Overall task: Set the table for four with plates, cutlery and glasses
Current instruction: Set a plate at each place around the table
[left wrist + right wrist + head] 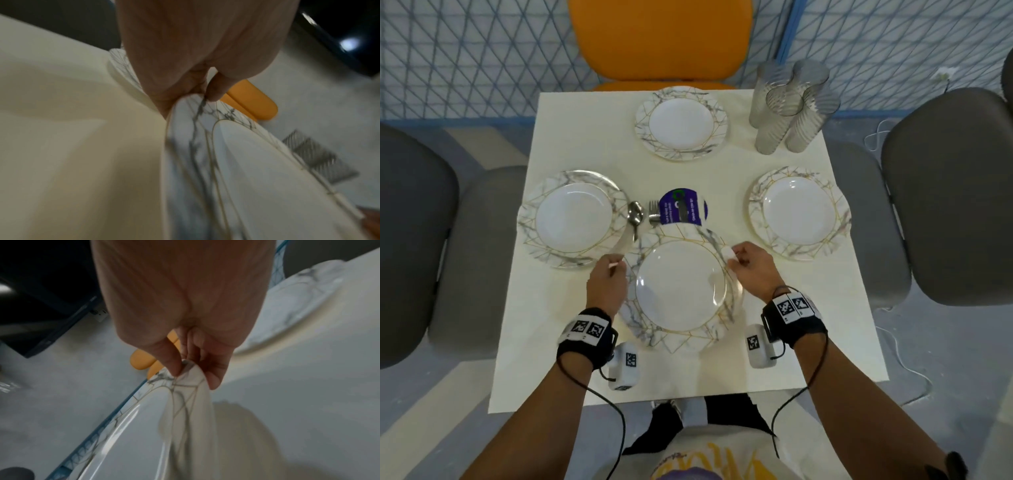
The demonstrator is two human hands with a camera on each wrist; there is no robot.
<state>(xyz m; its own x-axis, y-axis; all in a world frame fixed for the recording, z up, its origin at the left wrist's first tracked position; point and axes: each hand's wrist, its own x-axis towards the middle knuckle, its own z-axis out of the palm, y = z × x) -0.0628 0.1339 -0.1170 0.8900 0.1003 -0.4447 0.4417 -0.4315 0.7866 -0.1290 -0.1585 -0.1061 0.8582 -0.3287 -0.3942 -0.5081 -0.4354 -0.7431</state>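
A marble-rimmed white plate [681, 287] is in both my hands at the near side of the cream table [791, 325]. My left hand [613, 270] pinches its left rim [197, 104], thumb over the edge. My right hand [736, 257] pinches its right rim [191, 373]. The plate looks slightly raised and blurred. Three matching plates sit at the left [573, 217], far [681, 123] and right [799, 212] sides. A spoon [635, 216], a fork [654, 212] and a knife [683, 210] lie in the middle, beyond the held plate. Several ribbed glasses [787, 109] stand clustered at the far right corner.
A purple and white round package [681, 209] lies under the cutlery at the centre. An orange chair [659, 41] stands at the far side and grey chairs at the left [410, 240] and right [948, 195]. Cables hang from my wristbands.
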